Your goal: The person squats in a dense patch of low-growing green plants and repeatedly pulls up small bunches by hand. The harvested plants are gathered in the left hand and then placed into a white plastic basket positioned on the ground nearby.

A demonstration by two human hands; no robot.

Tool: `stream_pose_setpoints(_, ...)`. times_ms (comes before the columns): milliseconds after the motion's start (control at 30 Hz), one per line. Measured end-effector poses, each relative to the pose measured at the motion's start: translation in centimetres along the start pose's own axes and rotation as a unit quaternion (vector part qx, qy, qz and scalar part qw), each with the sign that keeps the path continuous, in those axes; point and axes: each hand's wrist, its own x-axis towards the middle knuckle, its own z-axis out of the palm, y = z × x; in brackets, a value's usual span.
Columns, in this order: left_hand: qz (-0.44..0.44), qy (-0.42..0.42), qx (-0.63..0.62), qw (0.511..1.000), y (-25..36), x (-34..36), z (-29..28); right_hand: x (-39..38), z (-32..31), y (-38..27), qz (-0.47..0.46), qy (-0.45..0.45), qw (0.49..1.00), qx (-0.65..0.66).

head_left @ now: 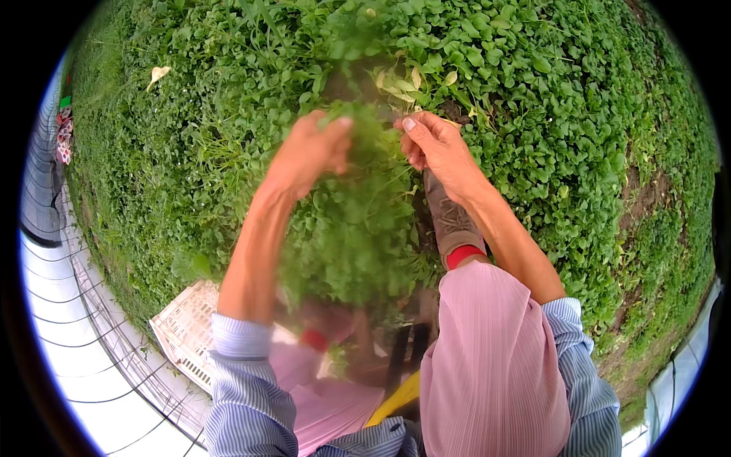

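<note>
My left hand (311, 152) is over the low leafy green plants (495, 84). Its fingers are curled and blurred, and green leaves lie right against its thumb. What it grips is too smeared to make out. A little to its right, my right hand (440, 148) is closed in a pinch, thumb against the forefinger. Anything between those fingertips is too small to name. Just beyond the hands lie several pale yellowed leaves (396, 82), beside a bare patch of brown soil (354, 84). The middle of the view is hazy.
A brown shoe (449, 213) stands among the plants below my right hand, a red band above it. Pink cloth (495, 358) covers my knee. To the lower left sits a pale plastic crate (186, 327). White sheeting with wire mesh (84, 343) runs along the left edge.
</note>
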Motion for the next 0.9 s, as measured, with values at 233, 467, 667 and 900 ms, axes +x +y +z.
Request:
stream_pose_setpoints(233,0.048,0.006,-0.068,0.996,1.7,0.4,-1.6,0.1,-0.5,0.7,0.001,-0.005,1.0,-0.013)
stream_pose_setpoints(467,0.076,-0.181,-0.373,0.907,-1.1,1.8,-2.8,0.4,0.3,2.5,-0.056,-0.048,0.991,-0.111)
stream_pose_setpoints(667,0.259,0.016,-0.335,0.906,-1.2,0.8,0.1,-0.5,0.5,0.5,-0.03,-0.053,0.991,-0.121)
stream_pose_setpoints(900,0.196,0.115,0.19,0.955,-3.2,0.6,1.0,0.4,1.0,0.9,-0.066,-0.059,0.991,-0.097)
